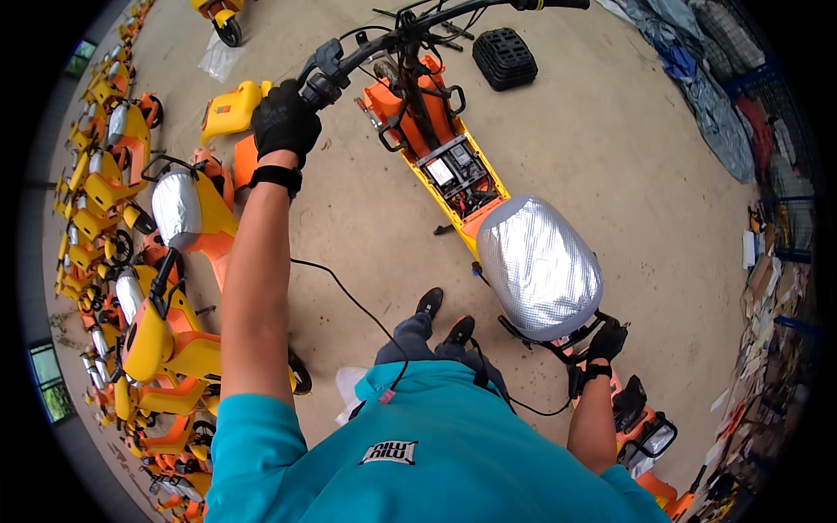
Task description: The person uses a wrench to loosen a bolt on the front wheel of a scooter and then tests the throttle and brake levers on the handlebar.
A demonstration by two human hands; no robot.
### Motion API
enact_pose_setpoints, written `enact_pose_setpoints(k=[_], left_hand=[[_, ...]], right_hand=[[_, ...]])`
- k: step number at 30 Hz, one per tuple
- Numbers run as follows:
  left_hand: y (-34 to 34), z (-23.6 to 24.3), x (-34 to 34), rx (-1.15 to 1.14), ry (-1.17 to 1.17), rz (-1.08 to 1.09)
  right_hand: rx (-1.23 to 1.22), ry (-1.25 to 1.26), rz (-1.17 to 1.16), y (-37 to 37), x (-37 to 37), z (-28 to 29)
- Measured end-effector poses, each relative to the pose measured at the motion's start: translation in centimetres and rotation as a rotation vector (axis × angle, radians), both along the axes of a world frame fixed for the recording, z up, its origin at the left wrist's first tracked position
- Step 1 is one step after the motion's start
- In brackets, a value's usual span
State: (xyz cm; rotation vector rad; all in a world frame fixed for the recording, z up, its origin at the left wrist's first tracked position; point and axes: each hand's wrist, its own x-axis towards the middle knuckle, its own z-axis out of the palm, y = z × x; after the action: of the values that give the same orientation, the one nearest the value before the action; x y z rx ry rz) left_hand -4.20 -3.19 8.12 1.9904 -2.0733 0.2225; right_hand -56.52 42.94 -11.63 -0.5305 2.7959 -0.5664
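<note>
An orange-and-yellow electric scooter [510,190] stands in front of me with its floorboard cover off. Wiring and boxes show in its open battery bay [459,177]. In a black glove, my left hand [286,122] is closed round the left end of the handlebar [366,54]. My right hand [608,338], also gloved, is closed on the black rear rack [558,342] behind the seat [540,266], which has a silver foil cover. Its fingers are partly hidden.
Rows of yellow-and-orange scooters [179,344] line the left side. A yellow body panel [231,112] lies beyond my left hand, and a black plastic basket [506,59] sits on the floor ahead. Cardboard scraps [751,349] and a grey-blue tarp [697,78] are at right.
</note>
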Motion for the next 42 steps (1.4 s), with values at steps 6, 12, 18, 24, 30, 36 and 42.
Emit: enact_pose_setpoints(k=[6,12,18,24,30,36,42], left_hand=[[0.4,-0.9,0.4,-0.191,-0.068,-0.038],[1.9,-1.5,0.1,-0.259,-0.046,-0.077],[2.9,-1.8,0.2,-0.170,0.012,-0.038],[3.0,-2.4,1.3,-0.195,-0.026,-0.061],[3.8,-1.7,0.6,-0.132,-0.016,-0.078],[2.1,-1.5,0.2,-0.062,-0.001,-0.041],[0.5,-1.4,0.4,0.109,-0.024,0.027]], right_hand=[[0.049,-0.011,0.085,-0.2,0.3,1.0],[0.141,0.140,0.154,0.9,0.2,0.3],[0.052,0.131,0.165,3.3,-1.4,-2.0],[0.043,0.187,0.120,4.8,-2.0,-4.2],[0.150,0.284,0.281,5.3,-2.2,-4.3],[-0.092,0.117,0.115,3.1,0.0,-2.0],[-0.191,-0.003,-0.109,-0.3,2.8,-0.1]])
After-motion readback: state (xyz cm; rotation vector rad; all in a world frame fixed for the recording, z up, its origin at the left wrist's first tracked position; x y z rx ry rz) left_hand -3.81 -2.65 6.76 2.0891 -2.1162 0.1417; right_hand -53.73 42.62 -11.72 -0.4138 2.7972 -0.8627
